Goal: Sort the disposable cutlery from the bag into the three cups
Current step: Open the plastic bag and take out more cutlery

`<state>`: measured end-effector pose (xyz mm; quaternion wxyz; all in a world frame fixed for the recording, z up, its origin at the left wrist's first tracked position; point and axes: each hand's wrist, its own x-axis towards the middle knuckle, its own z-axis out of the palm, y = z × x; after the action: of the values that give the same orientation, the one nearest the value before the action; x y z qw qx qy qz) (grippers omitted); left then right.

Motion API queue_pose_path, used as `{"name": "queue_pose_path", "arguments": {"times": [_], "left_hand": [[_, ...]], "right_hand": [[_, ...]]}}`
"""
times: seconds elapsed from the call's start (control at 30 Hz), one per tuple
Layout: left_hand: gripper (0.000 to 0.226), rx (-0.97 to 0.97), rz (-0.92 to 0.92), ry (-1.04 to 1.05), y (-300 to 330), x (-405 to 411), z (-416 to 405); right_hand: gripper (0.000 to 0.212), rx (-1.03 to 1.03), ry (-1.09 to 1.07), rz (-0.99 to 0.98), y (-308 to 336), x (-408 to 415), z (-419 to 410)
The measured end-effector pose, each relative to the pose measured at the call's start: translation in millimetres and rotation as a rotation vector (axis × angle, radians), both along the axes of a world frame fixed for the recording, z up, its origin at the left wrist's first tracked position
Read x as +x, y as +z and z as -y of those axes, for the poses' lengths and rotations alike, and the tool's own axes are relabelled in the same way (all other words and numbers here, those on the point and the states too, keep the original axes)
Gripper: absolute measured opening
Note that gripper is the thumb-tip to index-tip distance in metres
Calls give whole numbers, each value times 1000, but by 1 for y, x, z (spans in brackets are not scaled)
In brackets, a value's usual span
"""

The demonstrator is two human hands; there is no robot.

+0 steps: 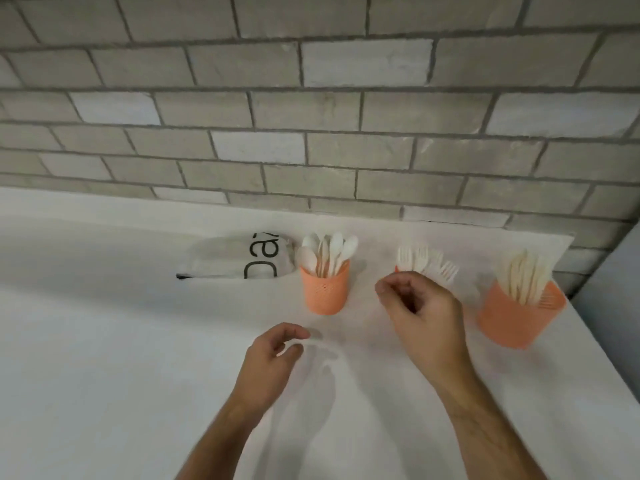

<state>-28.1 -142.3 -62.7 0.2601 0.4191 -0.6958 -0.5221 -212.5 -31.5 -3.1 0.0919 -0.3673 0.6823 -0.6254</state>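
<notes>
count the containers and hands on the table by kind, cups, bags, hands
orange cups: 3: spoon cup, fork cup mostly hidden behind the right hand, knife cup
plastic bag: 1
hands: 2: left hand, right hand
total: 6

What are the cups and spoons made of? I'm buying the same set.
Cups: apparently orange plastic, matte, with a moulded mesh-like pattern. Spoons: probably thin white plastic, smooth with a slight sheen; the blur leaves a look-alike material possible.
</notes>
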Motion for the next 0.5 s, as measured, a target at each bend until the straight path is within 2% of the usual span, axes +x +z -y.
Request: {"name": "queue_pose_path", "arguments": {"times": [0.1,0.27,0.4,0.5], "left_hand": [[30,34,-18,68,6,30,38],[29,-15,34,201,11,70,119],[35,-52,26,335,8,86,195],[50,9,15,343,6,90,241]], "right_hand": [[21,15,140,5,-12,46,42],[33,154,221,84,-30,104,127],[39,310,132,81,-47,112,209],[47,292,-57,63,-54,97,262]]}}
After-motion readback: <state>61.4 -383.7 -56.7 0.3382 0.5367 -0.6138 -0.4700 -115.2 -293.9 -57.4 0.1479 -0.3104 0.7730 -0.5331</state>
